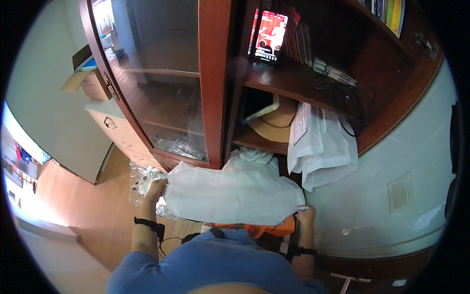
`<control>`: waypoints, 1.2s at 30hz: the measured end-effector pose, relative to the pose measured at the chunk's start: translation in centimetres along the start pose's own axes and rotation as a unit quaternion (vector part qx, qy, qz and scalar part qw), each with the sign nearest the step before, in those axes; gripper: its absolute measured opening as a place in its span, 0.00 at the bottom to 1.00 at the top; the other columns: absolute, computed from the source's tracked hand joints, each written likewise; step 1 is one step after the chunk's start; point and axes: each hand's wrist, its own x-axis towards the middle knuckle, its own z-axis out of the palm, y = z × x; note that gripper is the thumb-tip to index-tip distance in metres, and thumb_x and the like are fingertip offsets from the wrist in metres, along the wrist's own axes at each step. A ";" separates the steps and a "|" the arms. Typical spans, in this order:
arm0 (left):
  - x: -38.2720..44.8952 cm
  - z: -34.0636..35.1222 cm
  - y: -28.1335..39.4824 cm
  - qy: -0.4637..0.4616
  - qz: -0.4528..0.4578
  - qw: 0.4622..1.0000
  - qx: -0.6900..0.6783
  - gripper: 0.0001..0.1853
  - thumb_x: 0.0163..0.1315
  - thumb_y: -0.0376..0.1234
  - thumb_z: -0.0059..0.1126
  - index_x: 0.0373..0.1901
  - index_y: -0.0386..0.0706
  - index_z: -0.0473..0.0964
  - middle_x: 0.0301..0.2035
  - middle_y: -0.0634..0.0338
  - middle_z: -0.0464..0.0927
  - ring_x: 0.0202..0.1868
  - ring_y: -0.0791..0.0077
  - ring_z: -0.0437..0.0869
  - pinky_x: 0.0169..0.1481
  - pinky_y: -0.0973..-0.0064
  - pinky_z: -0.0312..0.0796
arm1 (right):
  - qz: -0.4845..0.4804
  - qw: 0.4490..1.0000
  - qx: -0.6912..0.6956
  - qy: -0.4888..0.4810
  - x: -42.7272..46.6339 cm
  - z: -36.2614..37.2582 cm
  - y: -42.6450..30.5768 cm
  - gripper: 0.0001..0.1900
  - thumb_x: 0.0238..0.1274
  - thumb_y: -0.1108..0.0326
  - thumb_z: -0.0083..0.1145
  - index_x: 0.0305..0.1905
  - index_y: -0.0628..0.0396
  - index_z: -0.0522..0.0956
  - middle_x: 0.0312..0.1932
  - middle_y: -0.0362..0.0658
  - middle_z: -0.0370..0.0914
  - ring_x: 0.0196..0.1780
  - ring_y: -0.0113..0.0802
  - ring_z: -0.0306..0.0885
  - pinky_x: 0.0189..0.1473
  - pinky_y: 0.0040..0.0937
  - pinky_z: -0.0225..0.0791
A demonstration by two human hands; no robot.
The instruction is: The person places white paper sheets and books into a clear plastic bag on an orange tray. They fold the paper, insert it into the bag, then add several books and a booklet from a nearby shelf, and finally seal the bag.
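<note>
A white cloth (235, 191), thin and slightly see-through, is stretched wide in front of my body. My left hand (158, 187) grips its left edge. At the opposite side, my right hand (305, 214) pinches the right corner. Behind it, more white fabric (253, 154) bunches up against the cabinet's lower opening. A second white cloth (323, 147) hangs folded over the shelf edge, with a paper bearing writing (300, 123) on it. Beyond my left hand lies clear plastic wrapping (137, 183) with dark spots. Under the stretched cloth, part of an orange object (273, 229) shows.
A wooden cabinet's glass door (165, 92) stands open on the left. Its shelves hold a lit phone (271, 35), a straw hat (275, 123), books (299, 44) and a black cable (339, 119). Beside the door, an open cardboard box (96, 84) sits on a drawer unit (114, 121).
</note>
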 end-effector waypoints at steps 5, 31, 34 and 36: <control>1.3 -1.1 -1.4 0.001 0.028 0.999 -0.016 0.08 0.61 0.35 0.55 0.31 0.40 0.76 0.20 0.66 0.73 0.17 0.79 0.70 0.19 0.79 0.63 | 0.171 0.914 0.359 -0.081 -0.6 -1.1 -0.4 0.21 0.59 0.52 0.50 0.47 0.58 0.77 0.42 0.54 0.77 0.42 0.48 0.78 0.43 0.45 0.71; -15.7 16.9 13.8 -0.237 0.094 0.928 -0.271 0.18 0.67 0.34 0.49 0.58 0.47 0.65 0.49 0.60 0.75 0.50 0.71 0.77 0.54 0.68 0.73 | -0.483 0.864 0.063 -0.126 -11.2 3.9 -22.3 0.35 0.41 0.83 0.47 0.64 0.58 0.65 0.66 0.55 0.60 0.67 0.50 0.60 0.66 0.38 0.56; -17.5 20.4 12.0 -0.325 0.055 0.876 -0.352 0.22 0.64 0.38 0.53 0.58 0.45 0.64 0.49 0.58 0.74 0.50 0.68 0.77 0.52 0.65 0.74 | -0.606 0.772 -0.034 -0.189 -14.2 6.0 -25.8 0.33 0.43 0.77 0.50 0.63 0.61 0.65 0.64 0.56 0.61 0.61 0.51 0.65 0.62 0.40 0.58; -17.8 20.4 11.3 -0.283 0.000 0.909 -0.306 0.21 0.63 0.38 0.54 0.56 0.42 0.65 0.48 0.55 0.74 0.48 0.66 0.78 0.51 0.65 0.74 | -0.646 0.725 -0.088 -0.221 -15.7 7.2 -26.8 0.33 0.44 0.73 0.52 0.62 0.63 0.64 0.63 0.56 0.61 0.58 0.50 0.66 0.60 0.41 0.59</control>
